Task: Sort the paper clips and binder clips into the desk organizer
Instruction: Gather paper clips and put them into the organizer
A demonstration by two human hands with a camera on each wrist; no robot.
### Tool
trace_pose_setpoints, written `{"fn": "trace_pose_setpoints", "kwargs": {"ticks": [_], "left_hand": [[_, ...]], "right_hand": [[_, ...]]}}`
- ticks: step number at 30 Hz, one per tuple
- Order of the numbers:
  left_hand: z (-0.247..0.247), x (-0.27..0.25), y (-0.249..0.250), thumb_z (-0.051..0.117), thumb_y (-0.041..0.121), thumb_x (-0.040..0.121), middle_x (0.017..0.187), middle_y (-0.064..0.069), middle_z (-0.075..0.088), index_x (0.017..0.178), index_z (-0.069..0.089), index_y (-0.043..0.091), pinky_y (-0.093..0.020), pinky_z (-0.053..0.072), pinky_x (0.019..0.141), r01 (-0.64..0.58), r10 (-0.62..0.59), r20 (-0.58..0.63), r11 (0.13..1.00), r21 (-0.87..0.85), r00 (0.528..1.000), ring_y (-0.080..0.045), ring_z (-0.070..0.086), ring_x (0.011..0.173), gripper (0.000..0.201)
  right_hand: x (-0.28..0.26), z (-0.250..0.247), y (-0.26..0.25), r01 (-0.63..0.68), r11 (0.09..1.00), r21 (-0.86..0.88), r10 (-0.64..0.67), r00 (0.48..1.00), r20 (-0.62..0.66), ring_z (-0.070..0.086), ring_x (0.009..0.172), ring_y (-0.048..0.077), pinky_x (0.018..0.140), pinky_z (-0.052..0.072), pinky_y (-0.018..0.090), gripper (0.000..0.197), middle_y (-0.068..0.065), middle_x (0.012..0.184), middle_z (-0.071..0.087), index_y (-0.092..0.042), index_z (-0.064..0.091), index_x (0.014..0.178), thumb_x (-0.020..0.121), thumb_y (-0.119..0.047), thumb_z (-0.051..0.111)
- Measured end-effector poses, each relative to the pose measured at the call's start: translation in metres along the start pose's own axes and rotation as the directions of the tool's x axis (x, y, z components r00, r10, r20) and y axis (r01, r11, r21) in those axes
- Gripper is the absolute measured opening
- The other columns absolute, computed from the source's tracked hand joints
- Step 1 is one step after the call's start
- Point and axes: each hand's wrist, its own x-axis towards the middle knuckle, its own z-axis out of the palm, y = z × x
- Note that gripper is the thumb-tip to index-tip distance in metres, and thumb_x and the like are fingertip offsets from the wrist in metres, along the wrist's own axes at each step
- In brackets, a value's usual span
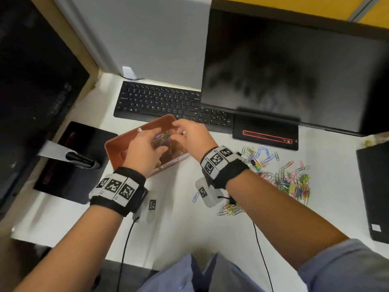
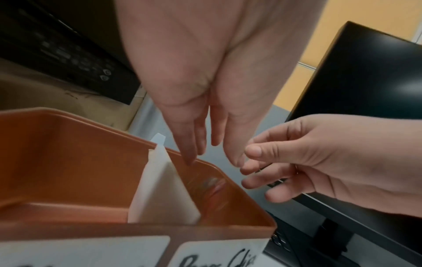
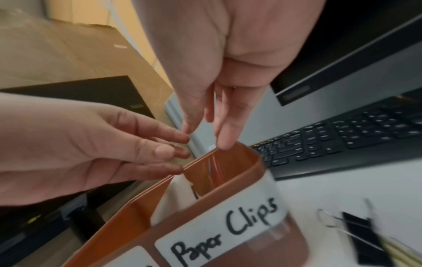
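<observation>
Hovering over the organizer's [image 1: 117,147] "Paper Clips" compartment, the left hand [image 1: 145,147] and right hand [image 1: 190,133] had fingers loosely spread; a clip tangle showed between them, held or falling — unclear. Best release was low, right of the divider [image 2: 160,186]. Loose clips [image 1: 292,182] waited rightward across open desk [image 1: 172,224] — keyboard [image 1: 160,102] close behind.

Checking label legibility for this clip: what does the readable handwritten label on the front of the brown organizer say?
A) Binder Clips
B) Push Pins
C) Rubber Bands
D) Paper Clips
D: in the right wrist view the white label on the front wall of the organizer reads "Paper Clips", below the compartment to the right of the white divider.
</observation>
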Motion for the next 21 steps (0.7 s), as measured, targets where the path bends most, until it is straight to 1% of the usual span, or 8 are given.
{"fn": "trace_pose_setpoints", "kwargs": {"ticks": [2, 3, 6, 8, 10, 12, 17, 21], "left_hand": [[0.002, -0.006, 0.000, 0.072, 0.014, 0.076, 0.113, -0.002, 0.060, 0.115, 0.060, 0.017, -0.025, 0.050, 0.089, -0.088, 0.088, -0.018, 0.996, 0.012, 0.996, -0.014, 0.061, 0.097, 0.041], [0.006, -0.011, 0.001, 0.073, 0.016, 0.075, 0.106, -0.001, 0.061, 0.109, 0.062, 0.019, -0.029, 0.050, 0.089, -0.102, 0.102, -0.012, 0.994, -0.030, 0.995, -0.015, 0.061, 0.095, 0.036], [0.027, -0.031, 0.005, 0.071, 0.016, 0.078, 0.084, 0.004, 0.063, 0.097, 0.064, 0.018, -0.023, 0.049, 0.075, -0.138, 0.153, 0.114, 0.982, -0.130, 0.982, -0.013, 0.061, 0.077, 0.021], [0.049, -0.043, 0.004, 0.070, 0.015, 0.079, 0.078, 0.009, 0.059, 0.096, 0.064, 0.016, -0.014, 0.045, 0.067, -0.156, 0.183, 0.232, 0.979, -0.133, 0.955, -0.009, 0.058, 0.068, 0.017], [0.074, -0.051, -0.002, 0.070, 0.015, 0.079, 0.078, 0.008, 0.056, 0.094, 0.064, 0.015, -0.011, 0.040, 0.062, -0.122, 0.153, 0.317, 0.986, -0.115, 0.936, -0.006, 0.053, 0.062, 0.016], [0.098, -0.054, -0.009, 0.071, 0.018, 0.077, 0.083, 0.006, 0.052, 0.094, 0.063, 0.016, -0.014, 0.039, 0.064, -0.078, 0.093, 0.358, 0.995, -0.058, 0.929, -0.003, 0.050, 0.065, 0.018], [0.139, -0.048, -0.022, 0.073, 0.030, 0.075, 0.097, -0.002, 0.052, 0.103, 0.061, 0.016, -0.034, 0.045, 0.090, -0.029, -0.013, 0.424, 0.995, 0.094, 0.905, -0.023, 0.054, 0.094, 0.034], [0.149, -0.041, -0.026, 0.069, 0.026, 0.078, 0.091, -0.001, 0.051, 0.098, 0.063, 0.016, -0.039, 0.047, 0.086, -0.036, -0.016, 0.385, 0.991, 0.128, 0.923, -0.025, 0.053, 0.093, 0.023]], "right_hand": [[-0.011, -0.010, 0.018, 0.001, 1.000, 0.026, 0.002, 0.994, -0.108, 0.056, 0.084, 0.011, 0.083, 0.048, 0.025, 0.026, 0.004, 0.106, 0.065, -0.014, 0.061, 0.113, 0.088, -0.019, 0.059], [-0.016, -0.015, 0.032, -0.023, 1.000, 0.019, 0.025, 0.988, -0.150, 0.055, 0.083, 0.009, 0.081, 0.048, 0.024, 0.022, 0.003, 0.105, 0.064, -0.015, 0.062, 0.110, 0.089, -0.019, 0.058], [-0.031, -0.026, 0.076, -0.163, 0.986, -0.028, 0.156, 0.973, -0.172, 0.057, 0.084, 0.011, 0.077, 0.053, 0.029, 0.020, 0.004, 0.104, 0.062, -0.016, 0.060, 0.110, 0.091, -0.017, 0.055], [-0.033, -0.026, 0.099, -0.228, 0.971, -0.077, 0.215, 0.965, -0.149, 0.057, 0.082, 0.013, 0.079, 0.052, 0.030, 0.021, 0.005, 0.104, 0.063, -0.016, 0.060, 0.110, 0.090, -0.016, 0.054], [-0.030, -0.022, 0.112, -0.253, 0.954, -0.157, 0.240, 0.966, -0.097, 0.059, 0.088, 0.015, 0.084, 0.051, 0.032, 0.020, 0.004, 0.106, 0.063, -0.017, 0.061, 0.108, 0.088, -0.018, 0.056], [-0.023, -0.016, 0.117, -0.253, 0.932, -0.259, 0.254, 0.967, -0.028, 0.057, 0.099, 0.020, 0.088, 0.049, 0.034, 0.021, 0.003, 0.109, 0.061, -0.018, 0.062, 0.107, 0.087, -0.024, 0.058], [-0.003, 0.002, 0.116, -0.223, 0.819, -0.529, 0.332, 0.936, 0.120, 0.051, 0.110, 0.024, 0.095, 0.042, 0.041, 0.035, 0.002, 0.120, 0.056, -0.023, 0.057, 0.114, 0.085, -0.044, 0.057], [0.014, 0.009, 0.110, -0.248, 0.826, -0.506, 0.357, 0.925, 0.129, 0.052, 0.109, 0.026, 0.092, 0.040, 0.040, 0.036, 0.003, 0.115, 0.059, -0.021, 0.062, 0.108, 0.084, -0.047, 0.059]]}}
